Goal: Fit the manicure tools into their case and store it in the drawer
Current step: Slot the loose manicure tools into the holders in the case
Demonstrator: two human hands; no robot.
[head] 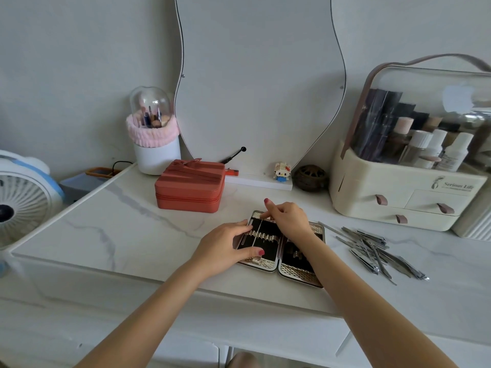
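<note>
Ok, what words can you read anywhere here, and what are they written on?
"Serious Life": on the front of the cream makeup organizer, above its drawers.
The tiny line printed under that: too small to read.
Labels on the white bottles inside the organizer: too blurred to read.
Nothing else shows any readable writing.

Soft even daylight, faint shadows, wide-angle edge bending, slight blur

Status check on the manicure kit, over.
Left hand presses on open case. Right hand pinches thin tool over left half's loops. Tool pile waits at right; organizer drawers closed. No obstruction seen.
</note>
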